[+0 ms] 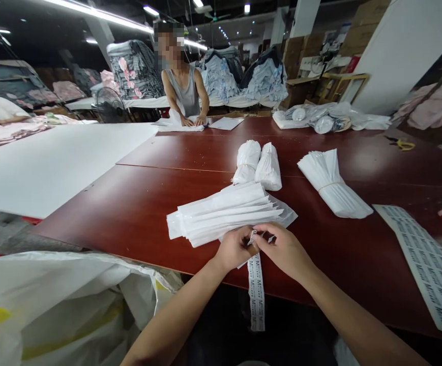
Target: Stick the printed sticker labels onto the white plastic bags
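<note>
My left hand (236,249) is closed on a strip of printed stickers (257,295), which hangs down past the table's front edge. Against its upper end, my right hand (277,246) pinches a small printed sticker (253,237) between thumb and forefinger; whether it is fully off the strip is hard to see. Just beyond both hands lies a fanned stack of white plastic bags (224,211). Two rolled white bundles (247,160) rest behind that stack. To the right is another white bundle (335,185) with a band around it.
A large sheet of printed stickers (422,264) lies at the right. Yellow-handled scissors (402,144) and clear plastic packs (327,118) are farther back. Across the red-brown table (144,203) a person (184,91) handles white material. A big white sack (71,305) stands at lower left.
</note>
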Tool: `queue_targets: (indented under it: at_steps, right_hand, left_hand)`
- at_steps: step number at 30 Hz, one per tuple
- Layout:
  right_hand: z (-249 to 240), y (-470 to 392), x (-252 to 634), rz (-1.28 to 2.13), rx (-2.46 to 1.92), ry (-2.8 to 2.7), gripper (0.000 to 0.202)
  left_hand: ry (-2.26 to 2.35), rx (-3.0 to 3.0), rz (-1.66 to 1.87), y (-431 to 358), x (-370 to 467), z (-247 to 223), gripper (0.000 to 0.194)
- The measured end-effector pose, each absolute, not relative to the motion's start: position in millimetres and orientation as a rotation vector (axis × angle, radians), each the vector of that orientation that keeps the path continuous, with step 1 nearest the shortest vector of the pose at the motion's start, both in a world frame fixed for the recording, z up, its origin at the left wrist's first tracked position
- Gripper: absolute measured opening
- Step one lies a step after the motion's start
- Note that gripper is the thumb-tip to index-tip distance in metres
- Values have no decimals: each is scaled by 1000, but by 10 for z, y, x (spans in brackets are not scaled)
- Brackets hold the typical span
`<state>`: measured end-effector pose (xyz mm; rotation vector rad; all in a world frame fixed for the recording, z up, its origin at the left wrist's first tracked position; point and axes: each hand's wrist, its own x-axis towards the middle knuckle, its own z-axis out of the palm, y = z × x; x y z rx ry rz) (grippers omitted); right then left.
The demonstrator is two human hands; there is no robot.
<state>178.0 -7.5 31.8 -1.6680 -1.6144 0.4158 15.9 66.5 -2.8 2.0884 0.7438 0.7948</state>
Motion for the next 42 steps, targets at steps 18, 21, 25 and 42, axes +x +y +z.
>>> queue_targets:
  at_steps: [18,21,25,42]
  right_hand:
    - [405,-390,1516,226,-1548,-1566,9]
    - [356,-353,2048,300,-1567,-1181,16]
    - [119,-67,2916,316,-1786,-995,33]
    - [-175,346,3104,-12,-1926,-1748,26]
  left_hand:
    - [969,2138,840,629,167,-9,21]
    - [881,1939,902,669,144,-6,32]
    - [787,1792,947,720,123,-15,38]
    - [705,1727,989,744,123,-60,31]
